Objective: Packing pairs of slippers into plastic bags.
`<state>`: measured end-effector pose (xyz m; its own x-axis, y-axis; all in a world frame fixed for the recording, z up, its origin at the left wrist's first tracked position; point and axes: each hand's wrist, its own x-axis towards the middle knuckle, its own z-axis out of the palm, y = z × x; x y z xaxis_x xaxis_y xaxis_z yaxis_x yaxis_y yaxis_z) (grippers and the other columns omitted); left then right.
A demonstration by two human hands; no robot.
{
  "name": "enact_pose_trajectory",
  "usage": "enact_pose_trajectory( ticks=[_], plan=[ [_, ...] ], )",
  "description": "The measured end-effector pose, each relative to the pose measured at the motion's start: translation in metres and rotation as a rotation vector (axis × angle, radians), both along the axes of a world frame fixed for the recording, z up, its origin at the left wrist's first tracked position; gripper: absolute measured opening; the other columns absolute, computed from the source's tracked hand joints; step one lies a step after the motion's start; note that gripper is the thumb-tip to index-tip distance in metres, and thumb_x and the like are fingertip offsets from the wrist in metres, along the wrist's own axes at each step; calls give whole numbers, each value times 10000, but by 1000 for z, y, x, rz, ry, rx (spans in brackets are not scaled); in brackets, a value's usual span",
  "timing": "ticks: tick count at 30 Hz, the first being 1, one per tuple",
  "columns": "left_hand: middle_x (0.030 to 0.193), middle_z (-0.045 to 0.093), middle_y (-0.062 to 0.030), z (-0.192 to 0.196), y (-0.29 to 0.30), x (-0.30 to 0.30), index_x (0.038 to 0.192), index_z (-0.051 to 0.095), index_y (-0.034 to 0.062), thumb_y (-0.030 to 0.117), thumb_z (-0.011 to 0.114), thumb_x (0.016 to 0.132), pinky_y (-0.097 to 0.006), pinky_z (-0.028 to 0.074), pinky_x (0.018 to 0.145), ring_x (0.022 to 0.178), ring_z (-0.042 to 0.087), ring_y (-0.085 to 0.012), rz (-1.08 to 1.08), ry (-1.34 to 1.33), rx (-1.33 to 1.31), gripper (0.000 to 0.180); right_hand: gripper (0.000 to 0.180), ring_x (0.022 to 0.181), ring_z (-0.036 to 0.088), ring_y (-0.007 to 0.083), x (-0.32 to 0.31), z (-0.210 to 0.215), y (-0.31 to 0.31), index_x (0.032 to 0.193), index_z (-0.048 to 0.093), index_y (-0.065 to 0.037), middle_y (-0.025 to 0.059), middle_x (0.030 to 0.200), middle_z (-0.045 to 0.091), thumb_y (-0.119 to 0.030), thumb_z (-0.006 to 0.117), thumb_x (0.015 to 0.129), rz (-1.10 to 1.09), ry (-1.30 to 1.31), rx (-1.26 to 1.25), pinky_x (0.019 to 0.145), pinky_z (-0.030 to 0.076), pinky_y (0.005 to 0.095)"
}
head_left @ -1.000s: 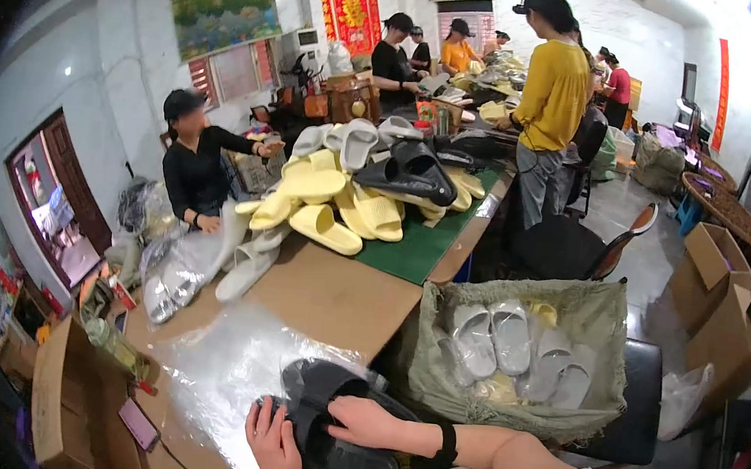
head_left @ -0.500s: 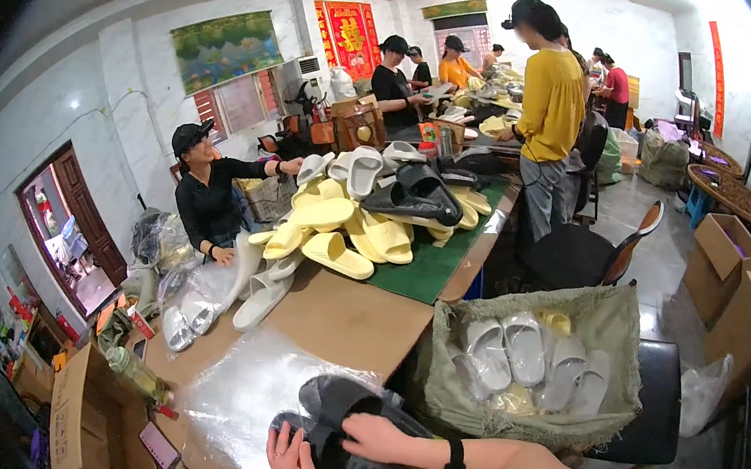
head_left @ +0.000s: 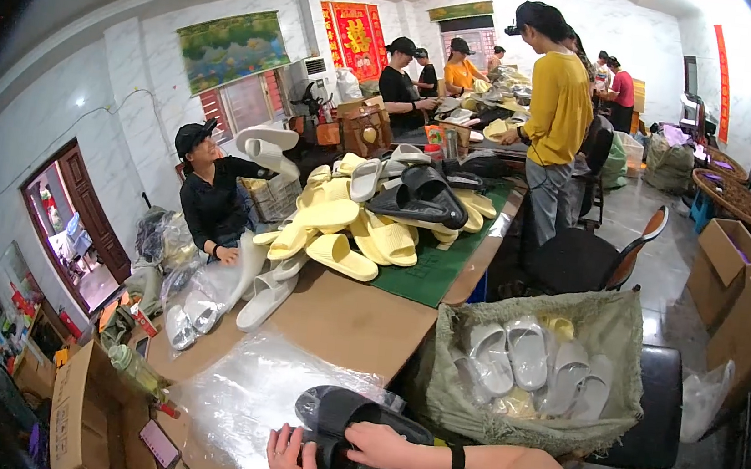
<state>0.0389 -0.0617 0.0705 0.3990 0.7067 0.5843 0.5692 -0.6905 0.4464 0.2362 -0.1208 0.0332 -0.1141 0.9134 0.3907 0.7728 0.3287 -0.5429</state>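
A pair of black slide slippers (head_left: pixel 356 417) lies one over the other at the table's near edge, overlapping a clear plastic bag (head_left: pixel 240 394). My right hand (head_left: pixel 379 445) has its fingers curled over the strap area of the nearer slipper, gripping it. On the left, my left hand (head_left: pixel 293 466) holds that slipper's end, thumb on one side and fingers on the other. Its fingertips partly hide the contact. The flattened bag spreads to the left of both hands.
A woven sack (head_left: pixel 525 424) with bagged white slippers stands at right. Yellow, white and black slippers form a pile (head_left: pixel 367 224) farther back. At left are an open carton (head_left: pixel 86 424), a phone (head_left: pixel 159 443) and a bottle (head_left: pixel 135 367). Co-workers surround the tables.
The co-worker at left has raised a pair of white slippers from the pile. Between my hands, the two black slippers have shifted slightly and overlap differently, while both hands stay close to them.
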Motion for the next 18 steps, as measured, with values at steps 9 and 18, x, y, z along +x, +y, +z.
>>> enact_pose_trajectory(
  ticks=[9, 18],
  plan=[
    [1118, 655, -160, 10, 8, -1, 1131, 698, 12, 152, 744, 779, -478, 447, 915, 1006, 576, -365, 115, 133, -88, 382, 321, 951, 612, 340, -3, -6, -7, 999, 533, -9, 152, 950, 579, -299, 630, 902, 35, -107, -50, 771, 543, 439],
    [1169, 632, -177, 12, 24, 13, 1164, 659, 21, 60, 661, 814, -462, 464, 908, 1034, 577, -381, 207, 134, -35, 352, 337, 922, 611, 339, -10, -3, -16, 959, 531, -7, 162, 956, 577, -330, 614, 913, 157, -147, -30, 712, 539, 440]
  ],
)
